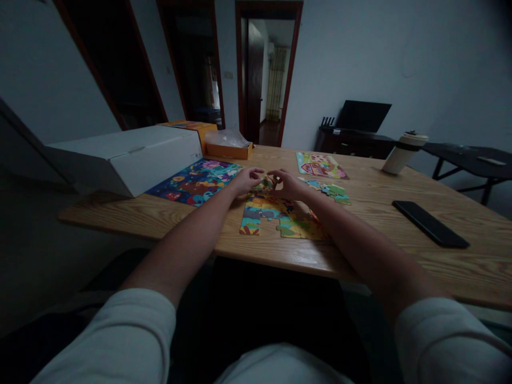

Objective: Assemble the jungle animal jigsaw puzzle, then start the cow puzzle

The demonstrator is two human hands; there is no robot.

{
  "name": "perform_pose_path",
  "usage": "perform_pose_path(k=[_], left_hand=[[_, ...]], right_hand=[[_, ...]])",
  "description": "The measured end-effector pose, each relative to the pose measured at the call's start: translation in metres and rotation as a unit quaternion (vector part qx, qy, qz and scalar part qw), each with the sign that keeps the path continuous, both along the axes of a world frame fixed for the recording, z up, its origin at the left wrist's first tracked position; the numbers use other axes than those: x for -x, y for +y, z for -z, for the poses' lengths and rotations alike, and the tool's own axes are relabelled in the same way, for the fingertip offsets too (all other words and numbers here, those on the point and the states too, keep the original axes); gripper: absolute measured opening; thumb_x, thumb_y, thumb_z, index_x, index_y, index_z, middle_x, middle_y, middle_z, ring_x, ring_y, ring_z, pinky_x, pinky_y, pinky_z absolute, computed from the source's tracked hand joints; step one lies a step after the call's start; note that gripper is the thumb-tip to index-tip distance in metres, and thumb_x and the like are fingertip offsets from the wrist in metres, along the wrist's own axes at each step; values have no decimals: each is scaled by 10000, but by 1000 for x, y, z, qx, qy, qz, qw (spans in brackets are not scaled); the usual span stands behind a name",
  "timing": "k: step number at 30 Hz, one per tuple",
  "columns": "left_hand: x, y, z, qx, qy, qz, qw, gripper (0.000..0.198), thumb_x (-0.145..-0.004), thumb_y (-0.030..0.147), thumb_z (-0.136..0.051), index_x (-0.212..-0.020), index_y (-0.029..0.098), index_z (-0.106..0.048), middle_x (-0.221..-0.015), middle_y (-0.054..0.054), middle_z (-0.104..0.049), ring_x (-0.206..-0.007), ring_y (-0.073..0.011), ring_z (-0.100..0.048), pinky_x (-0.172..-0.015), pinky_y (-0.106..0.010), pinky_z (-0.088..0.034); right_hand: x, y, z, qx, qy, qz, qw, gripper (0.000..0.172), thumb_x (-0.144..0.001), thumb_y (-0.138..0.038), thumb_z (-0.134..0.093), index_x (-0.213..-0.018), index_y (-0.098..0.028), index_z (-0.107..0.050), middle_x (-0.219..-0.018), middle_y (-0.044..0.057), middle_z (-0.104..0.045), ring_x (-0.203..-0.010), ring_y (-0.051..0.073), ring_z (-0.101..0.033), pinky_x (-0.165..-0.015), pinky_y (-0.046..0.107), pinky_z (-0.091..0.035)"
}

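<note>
My left hand (247,181) and my right hand (288,185) meet almost fingertip to fingertip over the far edge of a partly assembled jigsaw puzzle (298,224). The fingers of each are curled into a pinch; what they grip is too small and dim to make out. Green and yellow puzzle pieces (265,185) show between the hands. A gap in the puzzle's near edge bares the wooden table (269,228). More joined puzzle pieces (336,192) lie beyond my right forearm.
Left of my hands lies a dark blue puzzle (196,182) beside a large white box (136,154). An orange tray (230,151) with clear plastic stands behind. A pink and green picture sheet (321,165), a white cup (404,153) and a black phone (430,224) are to the right.
</note>
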State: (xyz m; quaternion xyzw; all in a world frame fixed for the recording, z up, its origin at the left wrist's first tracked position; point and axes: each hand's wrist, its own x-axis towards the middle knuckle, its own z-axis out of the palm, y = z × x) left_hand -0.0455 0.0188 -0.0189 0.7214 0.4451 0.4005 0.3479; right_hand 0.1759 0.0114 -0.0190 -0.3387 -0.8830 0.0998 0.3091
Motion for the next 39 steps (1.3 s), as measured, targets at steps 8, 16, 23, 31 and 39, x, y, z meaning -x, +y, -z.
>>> perform_pose_path(k=[8, 16, 23, 31, 39], left_hand=[[-6, -3, -4, 39, -19, 3, 999, 187, -785, 126, -692, -971, 140, -680, -911, -63, -703, -774, -147, -648, -728, -286, -517], [-6, -16, -12, 62, -29, 19, 997, 259, -795, 107, -675, -1051, 141, -658, -930, -78, -705, -779, -157, -655, -661, -271, -531], [-1, -19, -22, 32, -28, 18, 999, 241, -800, 106, -677, -1040, 126, -657, -917, -55, -695, -701, -120, -624, -665, -257, -497], [-8, -19, -16, 44, -21, 65, 997, 154, -780, 198, -747, -884, 115, -670, -762, -36, -672, -634, -125, -610, -630, -272, -479], [-4, -18, -18, 24, -38, 11, 999, 200, -755, 261, -776, -850, 123, -665, -737, -8, -643, -616, -110, -564, -646, -272, -463]], right_hand=[[0, 8, 5, 203, 115, 29, 972, 501, -800, -196, -689, -1287, -146, -584, -960, 78, -708, -744, 153, -660, -649, 250, -532], [-1, 9, 5, 238, 125, 26, 963, 392, -820, -145, -631, -1211, -162, -645, -921, 73, -728, -725, 160, -657, -642, 268, -522], [2, 1, -12, 232, 203, 42, 951, 239, -851, -222, -636, -1080, -162, -667, -905, 66, -717, -765, 164, -661, -698, 284, -534], [4, -7, -29, 245, 294, 78, 921, 218, -824, -199, -654, -1037, -170, -618, -928, 70, -705, -793, 160, -648, -714, 300, -550], [-4, -7, -20, 377, 285, 58, 879, 64, -860, -220, -575, -908, -193, -606, -873, 61, -689, -690, 143, -636, -575, 249, -511]])
